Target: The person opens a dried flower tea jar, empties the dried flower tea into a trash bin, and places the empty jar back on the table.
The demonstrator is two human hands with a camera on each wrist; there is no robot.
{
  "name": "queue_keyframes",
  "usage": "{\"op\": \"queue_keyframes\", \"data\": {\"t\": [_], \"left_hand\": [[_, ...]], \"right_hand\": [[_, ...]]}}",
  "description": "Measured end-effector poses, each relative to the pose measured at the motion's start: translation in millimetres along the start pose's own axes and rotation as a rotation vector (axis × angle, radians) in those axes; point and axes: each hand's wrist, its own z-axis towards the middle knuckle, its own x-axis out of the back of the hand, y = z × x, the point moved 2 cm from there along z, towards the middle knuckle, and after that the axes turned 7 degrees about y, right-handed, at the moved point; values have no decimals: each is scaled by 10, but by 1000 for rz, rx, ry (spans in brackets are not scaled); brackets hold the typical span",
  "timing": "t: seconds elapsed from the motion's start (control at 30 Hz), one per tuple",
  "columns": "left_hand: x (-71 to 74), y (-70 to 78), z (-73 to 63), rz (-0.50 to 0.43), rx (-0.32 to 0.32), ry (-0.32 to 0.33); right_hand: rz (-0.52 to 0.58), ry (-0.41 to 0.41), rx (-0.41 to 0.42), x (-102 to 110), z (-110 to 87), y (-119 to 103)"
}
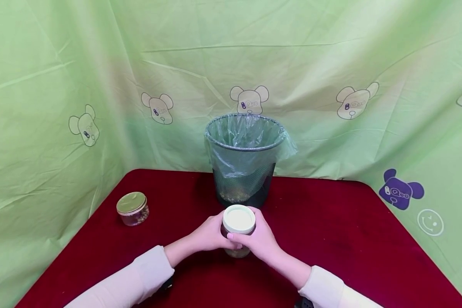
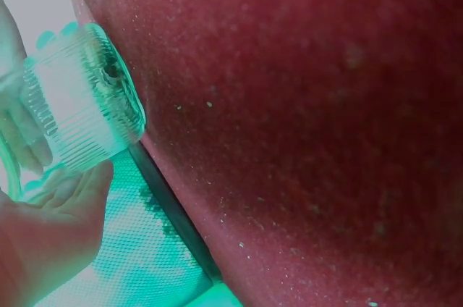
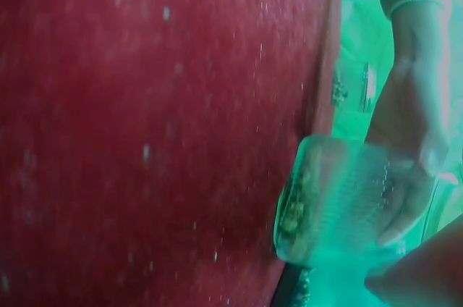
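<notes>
Both hands grip a clear ribbed plastic jar [image 2: 87, 101] with a white lid [image 1: 238, 219], in front of the body at the middle of the table. My left hand [image 1: 211, 233] wraps its left side and my right hand [image 1: 262, 238] its right side, with the thumbs across the near face. In the right wrist view, small greenish-brown pieces [image 3: 295, 216] lie at the bottom of the jar. The jar stands upright, its base close to the red cloth. The fingers behind it are partly hidden in the head view.
A black mesh wastebasket [image 1: 265, 182] lined with a clear plastic bag stands just behind the jar. To the left on the red-covered table [image 1: 331, 239] sits a shorter lidded jar [image 1: 132, 209] with small pieces inside. A green printed curtain [image 1: 308, 55] hangs behind and along both sides.
</notes>
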Motion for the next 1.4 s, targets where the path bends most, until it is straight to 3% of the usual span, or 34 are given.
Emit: {"op": "queue_keyframes", "data": {"t": [0.23, 0.6, 0.83, 1.13, 1.4], "left_hand": [[16, 24, -3, -13, 3, 1], [-6, -16, -4, -8, 11, -4], [-9, -20, -10, -11, 15, -4], [-23, -8, -13, -13, 10, 8], [-12, -16, 0, -25, 1, 12]], "right_hand": [[19, -115, 32, 75, 106, 37], [82, -372, 134, 186, 297, 136], [128, -446, 146, 206, 338, 146], [166, -349, 96, 191, 221, 134], [160, -63, -49, 62, -5, 0]]}}
